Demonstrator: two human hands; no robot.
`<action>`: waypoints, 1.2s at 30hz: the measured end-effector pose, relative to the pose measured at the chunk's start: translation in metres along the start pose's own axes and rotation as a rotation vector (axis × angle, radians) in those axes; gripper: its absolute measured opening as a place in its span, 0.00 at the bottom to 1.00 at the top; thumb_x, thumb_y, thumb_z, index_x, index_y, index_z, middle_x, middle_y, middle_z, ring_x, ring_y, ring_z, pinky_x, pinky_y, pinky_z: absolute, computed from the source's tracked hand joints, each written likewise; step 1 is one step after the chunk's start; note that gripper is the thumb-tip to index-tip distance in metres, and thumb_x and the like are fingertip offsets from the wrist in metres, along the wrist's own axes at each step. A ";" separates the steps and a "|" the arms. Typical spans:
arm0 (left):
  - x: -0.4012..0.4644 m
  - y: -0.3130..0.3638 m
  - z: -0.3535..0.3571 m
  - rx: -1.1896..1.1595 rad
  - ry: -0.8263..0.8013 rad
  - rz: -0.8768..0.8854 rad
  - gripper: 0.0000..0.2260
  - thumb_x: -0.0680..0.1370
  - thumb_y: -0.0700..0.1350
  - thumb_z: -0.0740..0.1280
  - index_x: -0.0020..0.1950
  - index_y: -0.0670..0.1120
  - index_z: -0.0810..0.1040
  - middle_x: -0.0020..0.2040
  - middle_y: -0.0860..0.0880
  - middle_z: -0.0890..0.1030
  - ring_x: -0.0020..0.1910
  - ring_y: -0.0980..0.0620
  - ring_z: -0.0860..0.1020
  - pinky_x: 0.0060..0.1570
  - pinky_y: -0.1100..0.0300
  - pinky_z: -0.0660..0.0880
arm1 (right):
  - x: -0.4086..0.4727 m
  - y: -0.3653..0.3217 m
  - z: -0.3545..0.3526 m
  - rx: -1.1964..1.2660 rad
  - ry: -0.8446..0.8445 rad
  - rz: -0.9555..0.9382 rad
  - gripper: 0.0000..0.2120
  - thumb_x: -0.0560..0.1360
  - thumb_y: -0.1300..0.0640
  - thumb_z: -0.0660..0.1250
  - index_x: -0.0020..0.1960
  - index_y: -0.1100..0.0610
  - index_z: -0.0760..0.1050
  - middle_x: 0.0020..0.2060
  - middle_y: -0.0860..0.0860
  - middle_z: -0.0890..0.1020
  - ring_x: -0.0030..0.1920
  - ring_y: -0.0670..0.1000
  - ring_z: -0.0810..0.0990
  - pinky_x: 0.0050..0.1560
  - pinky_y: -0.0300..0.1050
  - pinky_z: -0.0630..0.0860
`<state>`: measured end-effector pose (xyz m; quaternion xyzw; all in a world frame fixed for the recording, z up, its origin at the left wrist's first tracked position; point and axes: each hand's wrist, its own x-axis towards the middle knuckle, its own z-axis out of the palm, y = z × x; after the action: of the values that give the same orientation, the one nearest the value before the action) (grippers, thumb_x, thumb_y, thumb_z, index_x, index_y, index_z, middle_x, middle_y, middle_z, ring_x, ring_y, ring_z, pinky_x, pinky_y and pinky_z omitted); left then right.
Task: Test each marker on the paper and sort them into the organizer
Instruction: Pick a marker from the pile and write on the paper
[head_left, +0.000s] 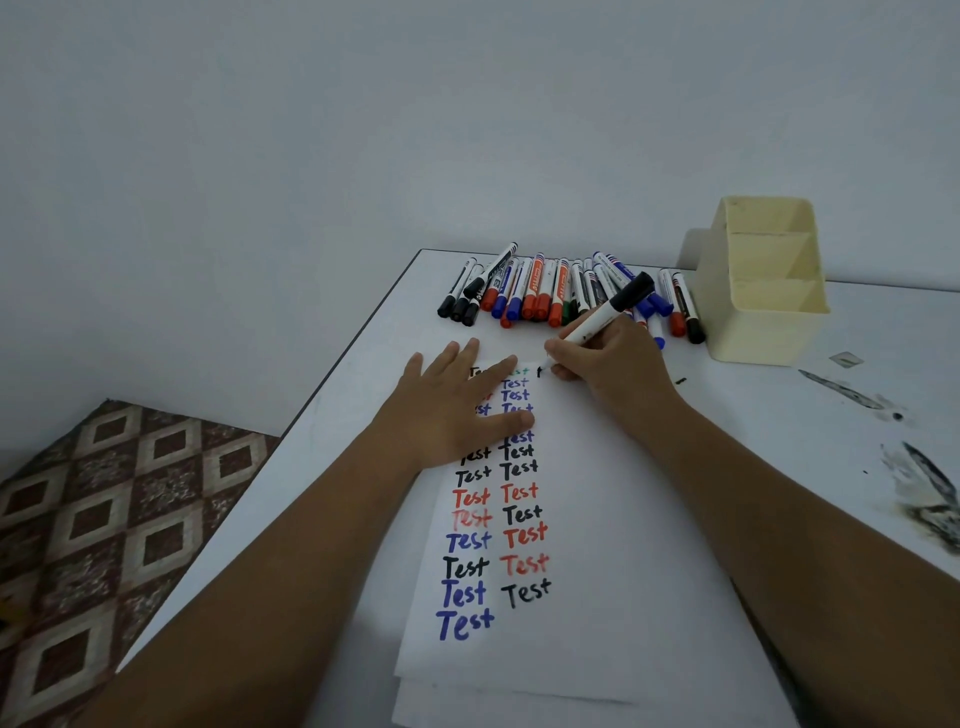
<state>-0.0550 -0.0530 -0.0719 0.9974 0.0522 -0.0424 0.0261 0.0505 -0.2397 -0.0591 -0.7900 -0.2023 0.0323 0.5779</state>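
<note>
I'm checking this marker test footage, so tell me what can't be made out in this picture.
Head view only:
- Words at the top of the paper: covered by the left hand.
- Tip of the black-capped marker: hidden behind the right hand, so the new stroke is barely visible.
- Organizer compartments: their bottoms are hidden by its walls.
- Labels on the marker pile: too small.

We can read the word "Test" again and again on the paper (597, 519), in two rows going down. We see it in black, red, blue and once in green near the top. The markers (566, 291) have print on their sides, but it is too small for us to read.
</note>
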 end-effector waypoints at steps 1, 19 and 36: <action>0.000 0.000 0.000 0.000 0.000 0.000 0.40 0.70 0.80 0.43 0.79 0.66 0.42 0.83 0.50 0.43 0.81 0.49 0.42 0.77 0.38 0.44 | 0.000 0.000 0.000 -0.004 0.001 0.001 0.11 0.73 0.54 0.77 0.52 0.58 0.81 0.40 0.52 0.86 0.39 0.48 0.87 0.49 0.50 0.85; -0.002 0.000 -0.001 -0.021 0.011 0.002 0.41 0.70 0.81 0.43 0.79 0.66 0.42 0.83 0.50 0.43 0.81 0.50 0.42 0.77 0.39 0.44 | -0.004 0.002 0.002 -0.087 0.040 -0.048 0.07 0.74 0.54 0.75 0.49 0.54 0.79 0.38 0.51 0.85 0.39 0.50 0.86 0.49 0.53 0.84; -0.004 0.001 -0.003 -0.027 0.006 0.010 0.40 0.71 0.80 0.44 0.80 0.65 0.43 0.83 0.50 0.44 0.81 0.50 0.42 0.77 0.38 0.45 | -0.003 0.004 0.002 -0.115 0.106 -0.039 0.07 0.73 0.52 0.75 0.47 0.52 0.78 0.39 0.50 0.84 0.41 0.51 0.85 0.48 0.54 0.84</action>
<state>-0.0584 -0.0541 -0.0689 0.9973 0.0477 -0.0385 0.0398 0.0483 -0.2401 -0.0646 -0.8182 -0.1885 -0.0324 0.5421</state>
